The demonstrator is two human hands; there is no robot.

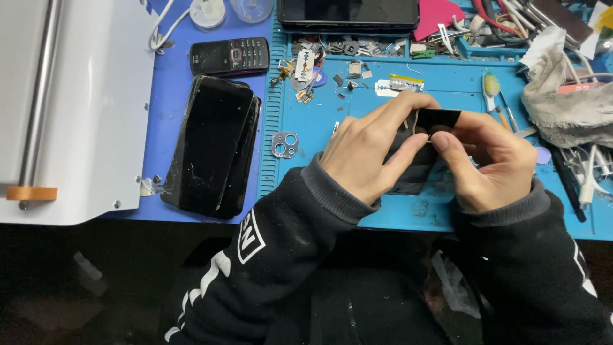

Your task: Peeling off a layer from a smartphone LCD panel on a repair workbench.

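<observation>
Head view looks straight down on a cluttered repair bench. Biggest is the white machine (70,108) at far left, a flat housing with a metal bar running along its top and an orange tab near its front edge. It sits on a blue table (167,89), whose front edge gives way to darkness below (the room beyond the bench cannot be made out). Covering the right part of the bench is a teal work mat (357,83) with ridged left border and shallow trays along its far side, strewn with small screws and metal scraps. A crumpled grey rag (562,96) lies at the right end of the mat among tools and cables. Two black phones (214,147) lie stacked on the blue table just left of the mat, glass cracked. Beyond them rests a small black keypad phone (230,55), and a dark tablet (348,14) lies across the mat's far edge.

Over the mat's middle, the left hand (367,150) and right hand (488,160) meet, both in black sleeves. Between them is a black phone part (415,163), held above the mat. Right thumb and forefinger pinch a black strip (437,118) at its top; left fingers curl around the part's side. A small metal camera bezel (285,145) lies on the mat, left of the hands
</observation>
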